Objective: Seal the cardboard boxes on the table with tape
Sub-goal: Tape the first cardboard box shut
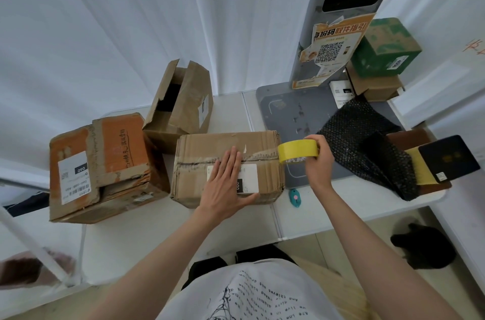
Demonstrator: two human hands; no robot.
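A brown cardboard box lies in the middle of the white table, flaps closed, with a white label on top. My left hand presses flat on its lid with straight fingers. My right hand grips a yellow tape roll just off the box's right edge. A strip of clear tape runs from the roll leftward along the box's top seam. An orange and brown box sits at the left. Behind the middle box stands an open brown box with raised flaps.
A small teal cutter lies on the table right of the box. Black bubble wrap, a dark flat case and a grey scanner stand fill the right side. A green box sits stacked at the back right.
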